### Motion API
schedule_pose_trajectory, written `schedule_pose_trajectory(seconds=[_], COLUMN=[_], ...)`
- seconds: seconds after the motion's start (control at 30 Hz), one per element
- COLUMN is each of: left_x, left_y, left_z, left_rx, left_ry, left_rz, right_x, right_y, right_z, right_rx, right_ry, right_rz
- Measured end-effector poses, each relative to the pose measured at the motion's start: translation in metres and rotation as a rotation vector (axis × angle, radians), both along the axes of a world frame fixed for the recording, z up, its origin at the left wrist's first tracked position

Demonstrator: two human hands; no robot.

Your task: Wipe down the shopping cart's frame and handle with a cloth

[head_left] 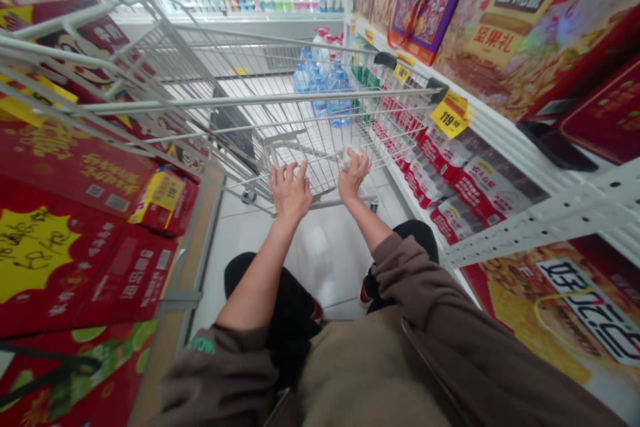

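Observation:
A wire shopping cart stands in front of me, its metal basket side facing my body. My left hand lies against the low wires of the cart with its fingers stretched out and apart. Beside it, my right hand is closed around a crumpled white wipe or tissue, partly hidden by the fingers, at the same low wire panel. Whether the wipe touches the wires I cannot tell. My knees are bent on both sides of my forearms.
Red gift boxes are stacked close on the left. To the right, a white shelf carries nut gift boxes above packs of bottled drinks. Large water bottles stand on the floor beyond the cart, before a chilled display.

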State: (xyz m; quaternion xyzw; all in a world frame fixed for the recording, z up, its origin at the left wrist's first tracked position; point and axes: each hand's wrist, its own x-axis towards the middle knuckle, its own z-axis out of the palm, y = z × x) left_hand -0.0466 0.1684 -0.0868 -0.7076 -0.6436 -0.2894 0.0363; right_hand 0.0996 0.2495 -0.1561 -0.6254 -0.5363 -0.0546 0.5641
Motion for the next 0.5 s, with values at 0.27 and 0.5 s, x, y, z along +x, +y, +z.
schedule_pose_trajectory(seconds=[0.27, 0.5], left_x=[0.001, 0.005], left_y=[0.005, 0.006], left_z=[-0.004, -0.010], left_rx=[0.022, 0.047], left_ry=[0.043, 0.046], left_rz=[-0.023, -0.002], right_x=[-0.027, -0.028], right_y=[-0.013, -0.005], right_z=[0.002, 0.011], right_rx=[0.002, 0.017], right_ry=[-0.153, 0.080], right_rz=[0.194, -0.007])
